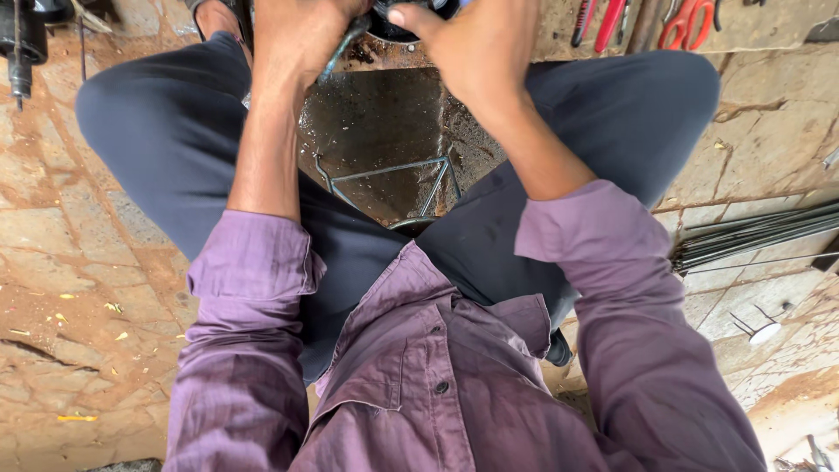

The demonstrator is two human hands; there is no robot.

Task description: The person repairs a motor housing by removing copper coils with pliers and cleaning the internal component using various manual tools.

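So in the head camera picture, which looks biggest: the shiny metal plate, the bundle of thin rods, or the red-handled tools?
1. Metal plate, clearly biggest.
2. Bundle of thin rods, though the frame edge cuts it off.
3. Red-handled tools, smallest as seen, but also partly cut off at the top.

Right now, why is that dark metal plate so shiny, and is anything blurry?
Head view: soft daylight glints off the wet, oily metal plate; the left hand and right hand are cut off at the top edge and slightly soft; the purple shirt looks sharp.
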